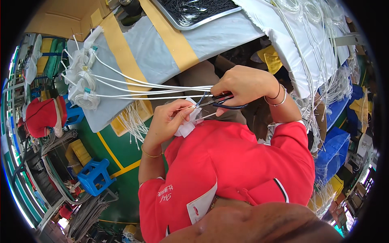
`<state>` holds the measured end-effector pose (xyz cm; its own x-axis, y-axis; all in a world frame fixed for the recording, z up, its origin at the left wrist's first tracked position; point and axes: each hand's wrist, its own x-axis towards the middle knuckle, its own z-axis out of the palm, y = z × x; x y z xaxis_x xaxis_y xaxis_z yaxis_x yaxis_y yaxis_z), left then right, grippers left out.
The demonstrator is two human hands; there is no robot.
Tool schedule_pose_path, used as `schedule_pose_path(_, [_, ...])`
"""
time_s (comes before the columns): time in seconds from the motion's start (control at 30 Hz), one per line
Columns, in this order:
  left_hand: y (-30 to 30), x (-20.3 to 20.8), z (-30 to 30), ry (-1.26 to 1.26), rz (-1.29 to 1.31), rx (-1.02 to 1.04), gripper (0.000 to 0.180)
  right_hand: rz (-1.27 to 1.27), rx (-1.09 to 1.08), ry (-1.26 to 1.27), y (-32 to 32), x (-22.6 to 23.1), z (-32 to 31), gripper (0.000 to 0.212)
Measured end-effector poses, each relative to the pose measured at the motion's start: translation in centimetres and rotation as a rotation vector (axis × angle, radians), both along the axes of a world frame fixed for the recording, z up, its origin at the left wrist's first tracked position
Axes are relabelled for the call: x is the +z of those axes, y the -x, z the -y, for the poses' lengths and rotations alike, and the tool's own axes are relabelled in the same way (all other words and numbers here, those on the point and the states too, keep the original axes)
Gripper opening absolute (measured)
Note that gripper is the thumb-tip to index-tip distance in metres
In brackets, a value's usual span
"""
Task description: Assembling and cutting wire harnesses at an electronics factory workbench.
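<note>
Here, in the head view, our left hand (pixel 165 120) pinches thin wires (pixel 193 106) between its fingers (pixel 180 104), before the red shirt (pixel 227 150); our right hand (pixel 246 84) grips scissors (pixel 234 107), blades near the wires. White cables (pixel 178 87) reach coils (pixel 85 81) on the table (pixel 142 44).

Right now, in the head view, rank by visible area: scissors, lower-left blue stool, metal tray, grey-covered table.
1. grey-covered table
2. metal tray, cut off by the picture's edge
3. blue stool
4. scissors, partly hidden by the right hand
</note>
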<state>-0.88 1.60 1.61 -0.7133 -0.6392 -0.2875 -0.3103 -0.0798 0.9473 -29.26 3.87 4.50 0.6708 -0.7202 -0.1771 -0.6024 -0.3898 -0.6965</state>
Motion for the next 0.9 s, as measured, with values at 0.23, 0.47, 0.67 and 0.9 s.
schedule_pose_path(0.23, [-0.6, -1.8, 0.0, -0.149, -0.166, 0.106, 0.016, 0.012, -0.114, 0.131, 0.6, 0.6, -0.7, 0.037])
schedule_pose_path(0.47, [-2.0, -2.0, 0.4, -0.502, -0.481, 0.388, 0.016, -0.003, -0.371, 0.357, 1.1, 0.8, 0.1, 0.035])
schedule_pose_path(0.67, [-3.1, -2.6, 0.4, -0.631, -0.59, 0.421, 0.018, -0.074, -0.48, 0.484, -0.7, -0.7, 1.6, 0.033])
schedule_pose_path(0.9, [-4.4, -2.3, 0.1, -0.63, -0.595, 0.513, 0.018, -0.094, -0.521, 0.572, -2.8, -2.0, 4.2, 0.029])
